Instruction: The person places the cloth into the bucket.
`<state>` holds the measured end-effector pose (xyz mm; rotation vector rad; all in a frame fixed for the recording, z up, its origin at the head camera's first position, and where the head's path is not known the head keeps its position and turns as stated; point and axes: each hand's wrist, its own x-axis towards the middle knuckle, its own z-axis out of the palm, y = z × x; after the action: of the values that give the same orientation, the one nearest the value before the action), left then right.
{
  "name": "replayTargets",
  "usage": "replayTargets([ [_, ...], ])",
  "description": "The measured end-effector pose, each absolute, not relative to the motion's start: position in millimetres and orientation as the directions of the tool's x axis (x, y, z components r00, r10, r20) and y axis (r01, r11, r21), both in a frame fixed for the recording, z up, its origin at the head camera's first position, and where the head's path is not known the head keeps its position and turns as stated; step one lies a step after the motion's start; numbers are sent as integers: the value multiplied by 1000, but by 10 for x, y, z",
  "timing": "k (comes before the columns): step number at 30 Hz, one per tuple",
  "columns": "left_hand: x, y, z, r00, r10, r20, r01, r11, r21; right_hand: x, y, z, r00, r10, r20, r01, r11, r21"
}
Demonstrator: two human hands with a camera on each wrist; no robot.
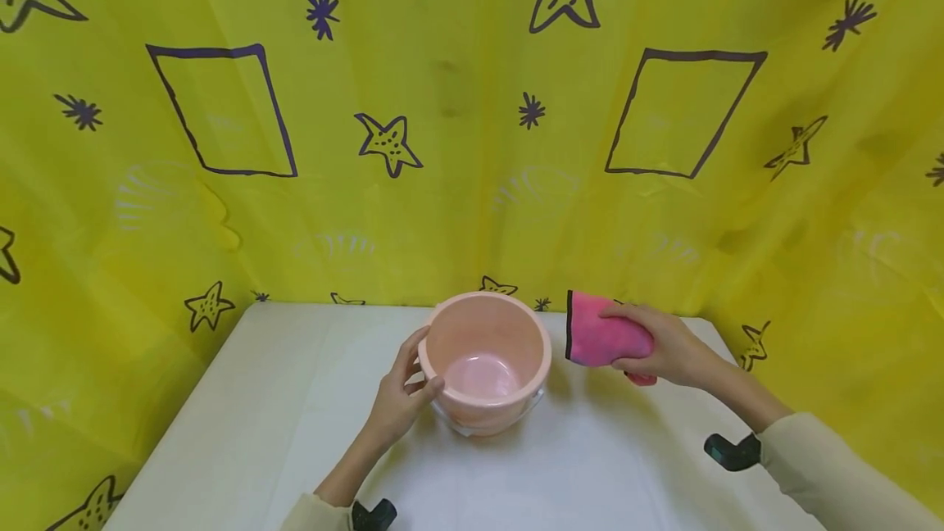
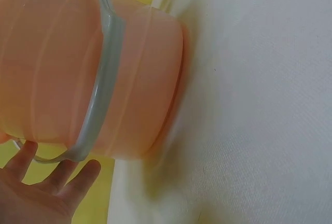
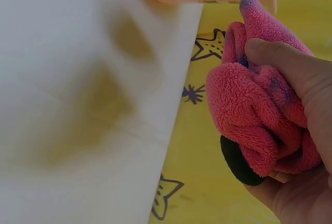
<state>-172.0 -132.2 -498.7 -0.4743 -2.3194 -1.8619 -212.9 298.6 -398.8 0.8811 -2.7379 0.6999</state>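
A pale pink bucket (image 1: 483, 418) stands on the white tabletop, its mouth facing up toward the head view. My left hand (image 1: 401, 400) holds its left rim, thumb over the edge and fingers along the outside. A grey bail handle (image 2: 101, 92) hangs down against the bucket's side in the left wrist view. My right hand (image 1: 667, 351) grips a folded pink cloth (image 1: 601, 330) with dark edging, held above the table to the right of the bucket. Close up, the cloth (image 3: 238, 99) looks fluffy and bunched between thumb and fingers.
The white tabletop (image 1: 258, 408) extends to both sides of the bucket. Behind and beside it hangs a yellow curtain (image 1: 457, 211) printed with dark starfish and frames. Each wrist wears a small black device, such as the right one (image 1: 733, 452).
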Motion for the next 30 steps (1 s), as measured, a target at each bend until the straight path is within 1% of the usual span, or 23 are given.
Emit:
replayTargets([
  [6,-1721,-1308,-4998,-945,157,286,313,184,932,-2142,2986,-3833,-799,-523,299,-602,700,-384],
  [11,-1727,-1315,-5013,-944,156,292,318,188,929,-2187,2957,-3709,-770,-549,325,-637,689,-346],
  [18,-1720,-1329,-5037,-944,149,293,318,183,930,-2219,2885,-3548,-761,-570,309,-648,683,-336],
  [23,-1726,-1323,-5037,-942,148,301,325,188,927,-2248,2826,-3422,-730,-599,329,-682,668,-297],
  [26,-1734,-1315,-5038,-943,146,298,322,190,927,-2277,2784,-3349,-714,-616,333,-699,655,-286],
  [30,-1743,-1307,-5042,-947,141,288,311,192,931,-2317,2712,-3247,-712,-629,312,-702,649,-292],
])
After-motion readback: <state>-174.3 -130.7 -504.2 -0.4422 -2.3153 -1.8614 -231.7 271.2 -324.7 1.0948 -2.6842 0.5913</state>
